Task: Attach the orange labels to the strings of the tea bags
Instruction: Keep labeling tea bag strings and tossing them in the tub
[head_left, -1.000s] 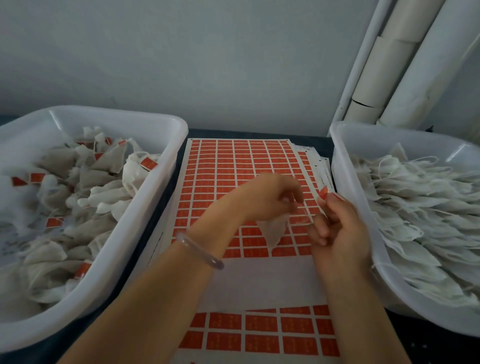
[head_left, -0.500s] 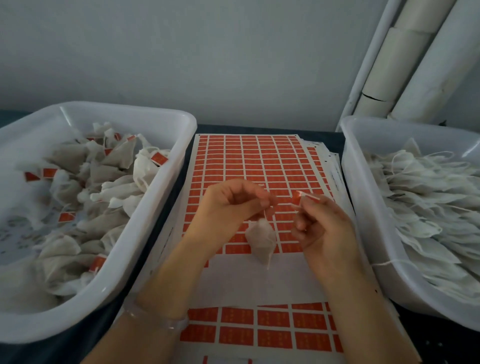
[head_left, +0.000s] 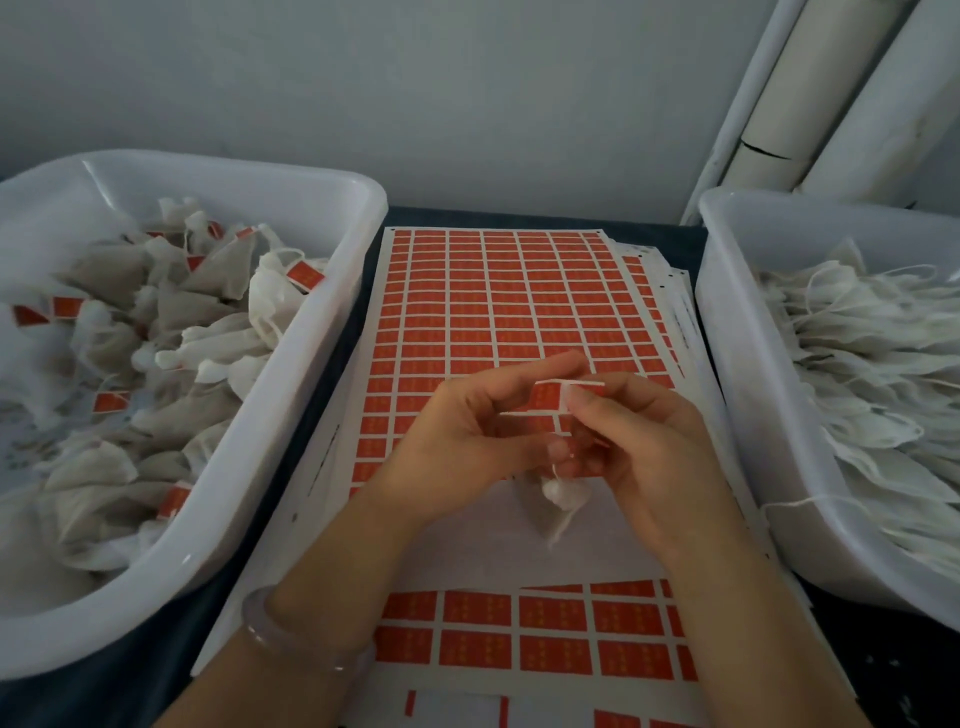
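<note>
The left bin, a white plastic tub, is sitting at the left edge of the dark table and is holding the labelled tea bags, heaped loosely, several showing orange tags. A translucent bracelet is circling the left wrist. The left hand is hovering over the label sheet, its fingers curled and its forefinger and thumb pinching the left end of one orange label. The sheet is lying flat between the two tubs, printed with rows of orange rectangles, with a plain white band crossing it below the hands; further sheets are showing beneath its right edge. The orange label is being held above the sheet, between the two hands. Below it the tea bag, small and white, is hanging on its string; which fingers are holding the string cannot be told. The right hand is pinching the right end of the label, its thumb pressing on the label's face and its other fingers curling underneath. The right bin is holding the unlabelled tea bags, packed with their strings trailing. White pipes are rising behind it.
</note>
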